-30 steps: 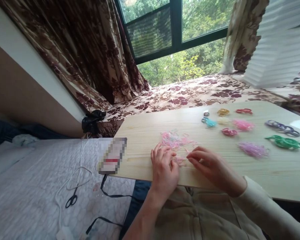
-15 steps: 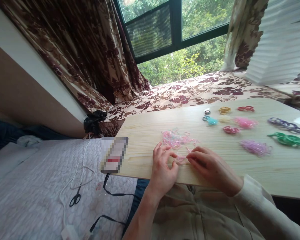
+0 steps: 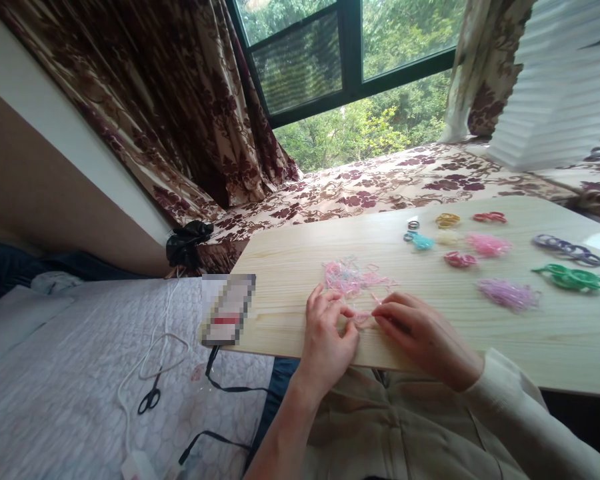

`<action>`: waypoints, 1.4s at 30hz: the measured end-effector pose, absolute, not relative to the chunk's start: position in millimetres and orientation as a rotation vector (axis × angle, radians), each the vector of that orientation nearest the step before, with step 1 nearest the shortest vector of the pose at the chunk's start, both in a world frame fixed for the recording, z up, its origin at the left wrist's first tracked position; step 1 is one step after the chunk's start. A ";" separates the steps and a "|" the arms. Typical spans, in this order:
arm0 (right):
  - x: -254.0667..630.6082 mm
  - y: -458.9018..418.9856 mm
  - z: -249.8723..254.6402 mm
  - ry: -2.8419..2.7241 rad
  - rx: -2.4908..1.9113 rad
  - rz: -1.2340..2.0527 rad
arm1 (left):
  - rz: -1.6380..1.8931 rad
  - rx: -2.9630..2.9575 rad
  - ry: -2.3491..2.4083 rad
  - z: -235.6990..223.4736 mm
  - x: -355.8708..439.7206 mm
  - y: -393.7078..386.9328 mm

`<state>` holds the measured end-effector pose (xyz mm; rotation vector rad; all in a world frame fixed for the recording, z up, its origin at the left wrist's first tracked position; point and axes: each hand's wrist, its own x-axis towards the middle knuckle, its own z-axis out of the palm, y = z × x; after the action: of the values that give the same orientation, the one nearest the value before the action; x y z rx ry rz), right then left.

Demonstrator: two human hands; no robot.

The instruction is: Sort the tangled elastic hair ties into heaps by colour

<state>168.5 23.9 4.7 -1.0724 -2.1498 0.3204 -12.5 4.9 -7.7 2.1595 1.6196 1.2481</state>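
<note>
Pink strands between both hands

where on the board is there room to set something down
The widest bare patch lies between the pixelated item and the pastel pile and left hand. Another lies on the near side of the lilac bundle and green loops, right of the right hand. It is crowded between the hands and around the bright pink bundle.

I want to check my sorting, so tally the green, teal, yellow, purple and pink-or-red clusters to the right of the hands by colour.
Green: 1 (green rings)
Teal: 1 (teal bunch)
Yellow: 2 (gold rings, pale bunch)
Purple: 2 (dark rings, lilac bunch)
Pink or red: 3
Total: 9
</note>
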 end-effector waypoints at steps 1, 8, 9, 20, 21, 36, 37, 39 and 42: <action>168.4 23.7 4.8 -2.151 -1.072 0.318 | 1.246 2.151 1.627 -7.9 -12.4 4.8; 168.3 23.5 3.9 -2.163 -1.073 0.297 | 1.251 2.136 1.629 -8.2 -12.5 3.9; 168.4 23.7 3.5 -2.163 -1.072 0.295 | 1.251 2.136 1.625 -8.1 -12.6 3.9; 169.3 25.1 1.6 -2.180 -1.034 0.263 | 1.221 2.139 1.603 -7.3 -13.5 3.6; 169.5 25.4 0.7 -2.183 -1.025 0.251 | 1.219 2.136 1.601 -7.1 -13.6 3.4; 167.9 24.0 0.3 -2.211 -0.948 0.120 | 1.149 2.140 1.599 -3.2 -11.9 1.8; 167.8 24.2 0.3 -2.211 -0.944 0.118 | 1.137 2.135 1.601 -2.7 -11.8 1.7; 167.8 24.5 0.2 -2.206 -0.936 0.118 | 1.124 2.123 1.612 -2.0 -11.5 1.5; 167.4 24.6 -0.4 -2.196 -0.930 0.118 | 1.131 2.108 1.620 -1.4 -10.7 0.9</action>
<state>167.4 24.6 -0.4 -0.9298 -2.1962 0.1181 -10.7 0.9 -1.4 2.1076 1.6198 1.1307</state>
